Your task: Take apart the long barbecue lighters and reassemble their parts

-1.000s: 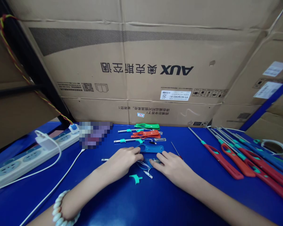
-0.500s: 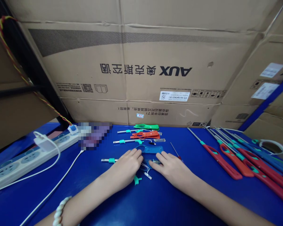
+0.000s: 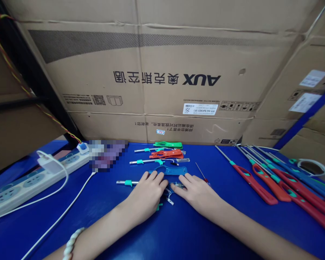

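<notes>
My left hand [image 3: 148, 193] curls over a blue gas lighter shell [image 3: 172, 187] lying on the table, fingertips pressed down into it. A metal tube [image 3: 121, 182] with a teal clip sticks out to the left from under this hand. White wires with a small white piece [image 3: 169, 200] trail out near its thumb, and a green trigger [image 3: 159, 206] is mostly hidden below it. My right hand [image 3: 193, 188] grips the shell's right end between thumb and fingers, by a clear part. Just beyond both hands lies another blue shell half [image 3: 176, 170].
Farther back lie an orange lighter shell [image 3: 168, 155] and a green one [image 3: 169, 145], each with a tube. A screwdriver [image 3: 205, 179] is right of my right hand. Several assembled lighters [image 3: 256, 184] lie at right. A power strip [image 3: 29, 180] stands at left, cardboard [image 3: 162, 54] behind.
My left hand has shifted slightly right and lower over the shell, now covering more of the green trigger. The right hand stays almost where it was.
</notes>
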`<action>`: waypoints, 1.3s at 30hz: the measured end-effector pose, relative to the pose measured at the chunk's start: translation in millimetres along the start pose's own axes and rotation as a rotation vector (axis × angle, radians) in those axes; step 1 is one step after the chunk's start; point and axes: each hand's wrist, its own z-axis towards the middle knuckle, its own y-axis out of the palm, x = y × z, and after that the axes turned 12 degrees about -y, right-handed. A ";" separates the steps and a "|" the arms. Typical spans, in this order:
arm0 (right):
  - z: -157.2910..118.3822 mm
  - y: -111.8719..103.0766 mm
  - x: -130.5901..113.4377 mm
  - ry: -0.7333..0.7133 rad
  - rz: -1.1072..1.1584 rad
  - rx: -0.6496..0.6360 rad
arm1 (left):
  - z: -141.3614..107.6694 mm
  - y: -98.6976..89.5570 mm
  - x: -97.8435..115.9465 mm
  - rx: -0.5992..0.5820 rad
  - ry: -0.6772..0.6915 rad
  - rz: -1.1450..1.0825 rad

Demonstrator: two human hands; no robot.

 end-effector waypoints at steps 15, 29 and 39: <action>-2.4 0.4 -0.5 0.003 0.030 0.027 | -4.2 -2.5 -3.0 -0.076 -0.091 -0.198; -6.8 -13.1 7.9 0.040 0.107 0.011 | -5.3 -4.4 4.0 -0.054 -0.067 -0.126; 3.2 -12.0 -29.2 0.067 0.361 0.030 | -5.2 0.4 2.5 -0.015 -0.043 -0.166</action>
